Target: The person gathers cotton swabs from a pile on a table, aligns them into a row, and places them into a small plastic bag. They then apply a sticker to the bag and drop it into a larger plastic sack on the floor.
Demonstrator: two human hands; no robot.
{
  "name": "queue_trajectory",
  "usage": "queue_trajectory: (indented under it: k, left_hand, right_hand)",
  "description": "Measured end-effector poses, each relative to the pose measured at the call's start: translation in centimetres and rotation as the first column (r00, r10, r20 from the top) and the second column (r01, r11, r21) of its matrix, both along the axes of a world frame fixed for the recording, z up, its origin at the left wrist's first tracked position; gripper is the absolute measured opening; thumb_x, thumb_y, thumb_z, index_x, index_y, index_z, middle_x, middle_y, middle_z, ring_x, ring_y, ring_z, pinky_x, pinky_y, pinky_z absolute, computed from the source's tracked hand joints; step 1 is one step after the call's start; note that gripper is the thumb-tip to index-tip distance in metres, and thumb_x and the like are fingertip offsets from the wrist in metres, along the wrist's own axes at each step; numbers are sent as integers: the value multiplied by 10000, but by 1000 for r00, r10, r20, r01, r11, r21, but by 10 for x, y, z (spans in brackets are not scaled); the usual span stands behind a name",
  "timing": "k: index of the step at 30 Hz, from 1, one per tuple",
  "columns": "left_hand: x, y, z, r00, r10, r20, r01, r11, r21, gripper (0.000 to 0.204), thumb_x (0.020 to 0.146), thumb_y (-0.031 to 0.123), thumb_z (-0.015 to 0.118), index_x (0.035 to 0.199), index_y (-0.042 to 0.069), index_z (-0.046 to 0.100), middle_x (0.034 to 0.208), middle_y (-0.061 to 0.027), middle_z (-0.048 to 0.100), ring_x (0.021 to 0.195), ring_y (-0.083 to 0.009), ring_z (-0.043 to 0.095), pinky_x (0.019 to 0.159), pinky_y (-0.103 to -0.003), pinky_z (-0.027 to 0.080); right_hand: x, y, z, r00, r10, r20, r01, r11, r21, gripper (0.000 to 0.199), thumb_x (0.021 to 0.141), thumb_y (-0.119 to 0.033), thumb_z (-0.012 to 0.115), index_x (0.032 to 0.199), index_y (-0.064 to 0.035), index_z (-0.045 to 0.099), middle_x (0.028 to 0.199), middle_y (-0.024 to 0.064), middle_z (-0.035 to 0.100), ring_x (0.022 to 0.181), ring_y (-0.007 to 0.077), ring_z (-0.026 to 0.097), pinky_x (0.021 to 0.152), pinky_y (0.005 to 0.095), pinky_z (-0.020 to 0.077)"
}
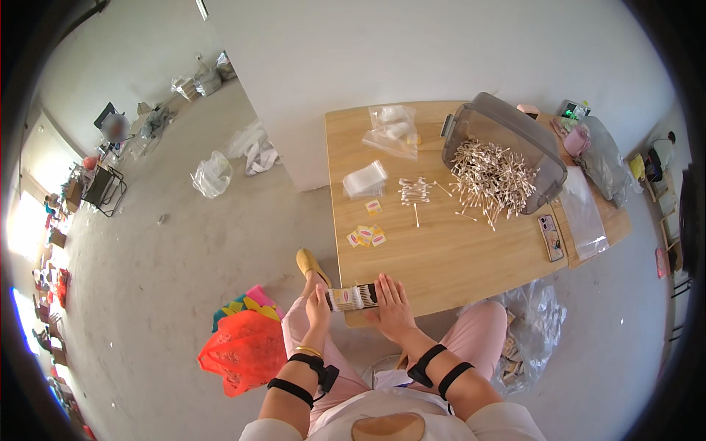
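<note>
Swab packet: here, at the near left corner of the surface (441,264), a filled packet (343,298) is kept between two hands, a pale card showing at its left and white swabs at its right; dark edges are seen at both ends, though a holder cannot be made out for certain.
Left hand: the left hand (319,307) is set against the packet's left end, apparently as a steadying stop; whether it is gripped from below cannot be told.
Right hand: the right hand (393,309) is laid flat over the dark right end, fingers stretched out, so the packet seems to be braced from both sides.
Grey bin: over at the far right, the bin (543,147) is tipped, mouth toward the near left, presumably so the swab heap (489,176) can be reached as it is spilled out.
Swab row: left of the heap, a small row (414,191) is laid side by side, one loose swab (417,215) pointing nearward.
Cards and bags: clear bags (365,178) are stacked at the left edge, with cards (365,235) scattered nearer, likely for easy reach.
Phone: well right, a phone (550,237) is parked near the edge, probably out of the way.
</note>
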State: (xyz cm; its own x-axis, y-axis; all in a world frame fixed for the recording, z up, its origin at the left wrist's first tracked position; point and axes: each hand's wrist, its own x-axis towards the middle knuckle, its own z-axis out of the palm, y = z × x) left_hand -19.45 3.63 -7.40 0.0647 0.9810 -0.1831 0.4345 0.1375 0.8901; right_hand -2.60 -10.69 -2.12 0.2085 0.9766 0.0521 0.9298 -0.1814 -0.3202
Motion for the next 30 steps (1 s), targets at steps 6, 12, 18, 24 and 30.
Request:
queue_trajectory:
  k: [6,12,18,24,30]
  left_hand:
    - [3,-2,9,970,-167,-177,208,947,246,438,1028,383,437,898,-6,592,823,-257,622,796,-460,600,702,-512,453]
    - [12,-6,12,972,-152,-182,186,964,188,426,1028,374,444,890,-8,573,830,-268,613,805,-470,591,707,-517,451]
    - [-4,-10,8,975,47,216,10,966,-257,429,994,438,536,942,15,581,798,-124,642,771,-245,656,736,-377,524]
    - [11,-44,29,800,275,533,29,870,-493,288,907,282,719,1097,108,590,976,-2,657,873,-120,626,774,-274,509]
    - [8,-43,24,792,303,530,-10,874,-486,300,867,220,772,1087,89,614,1000,-4,670,902,-112,628,780,-278,503]
  right_hand:
    - [-16,8,-3,993,51,108,-46,998,-48,905,922,-550,510,1518,61,209,1610,207,171,1506,315,145,1222,470,116]
    - [-31,18,3,999,2,39,2,996,-93,932,911,-577,503,1527,51,194,1623,193,139,1516,315,94,1225,465,105]
    - [-10,21,25,958,-45,-283,21,996,-87,674,874,-333,656,1420,-4,435,1425,194,400,1327,359,399,1109,479,322]
    - [-30,33,-34,824,-188,-534,219,976,-5,573,820,-180,683,1341,-10,516,1240,193,491,1150,365,512,991,438,434]
    - [-40,52,-47,588,-370,-719,358,917,-179,512,832,-147,628,1321,-14,555,1263,221,515,1170,376,504,1012,435,423]
